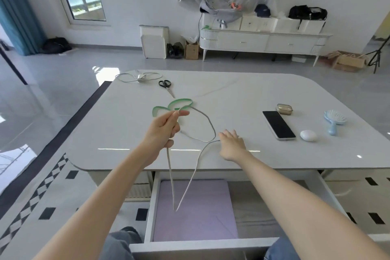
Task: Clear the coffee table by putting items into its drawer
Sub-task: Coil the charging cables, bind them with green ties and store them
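Observation:
My left hand [163, 130] is raised over the white coffee table [242, 95], pinching a grey cable [207, 121] with a green strap [179, 104] at its far end. The cable loops across the tabletop and hangs in a V down into the open drawer [150, 207] below the front edge. My right hand [232, 145] rests near the table's front with fingers spread, touching the cable where it bends over the edge. A lilac cloth [196, 211] lies in the drawer.
Far left on the table lie a white charger with its cord [140, 77] and black scissors [166, 86]. To the right sit a phone [278, 124], a small metal case [285, 109], a white earbud case [308, 135] and a blue hairbrush [334, 121].

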Tool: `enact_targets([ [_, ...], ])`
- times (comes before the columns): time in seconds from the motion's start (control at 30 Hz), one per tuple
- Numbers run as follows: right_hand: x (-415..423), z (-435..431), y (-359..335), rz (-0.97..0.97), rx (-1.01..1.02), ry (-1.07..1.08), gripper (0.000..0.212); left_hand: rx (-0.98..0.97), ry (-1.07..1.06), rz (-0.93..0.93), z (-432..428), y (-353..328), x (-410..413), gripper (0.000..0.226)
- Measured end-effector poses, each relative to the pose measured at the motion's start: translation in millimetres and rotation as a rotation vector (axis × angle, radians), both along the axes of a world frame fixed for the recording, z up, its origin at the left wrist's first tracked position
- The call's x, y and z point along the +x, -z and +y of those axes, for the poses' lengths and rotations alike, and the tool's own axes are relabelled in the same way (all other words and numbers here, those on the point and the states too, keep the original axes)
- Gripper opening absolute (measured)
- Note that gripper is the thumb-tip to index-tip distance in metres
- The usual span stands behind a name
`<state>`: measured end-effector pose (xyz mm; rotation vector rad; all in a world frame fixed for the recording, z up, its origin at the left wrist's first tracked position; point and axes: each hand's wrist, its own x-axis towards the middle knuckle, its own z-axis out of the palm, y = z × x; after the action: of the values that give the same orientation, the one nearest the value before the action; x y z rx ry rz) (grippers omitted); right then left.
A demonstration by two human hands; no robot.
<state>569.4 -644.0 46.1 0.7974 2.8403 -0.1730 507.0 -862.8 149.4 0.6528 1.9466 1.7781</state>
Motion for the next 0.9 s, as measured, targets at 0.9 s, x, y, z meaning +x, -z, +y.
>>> enact_targets([
  [0.9, 121, -67, 3, 0.647, -0.93, 0.224, 0.017, -0.277, -0.235, 0.289, -50, 96, 38, 0.037],
])
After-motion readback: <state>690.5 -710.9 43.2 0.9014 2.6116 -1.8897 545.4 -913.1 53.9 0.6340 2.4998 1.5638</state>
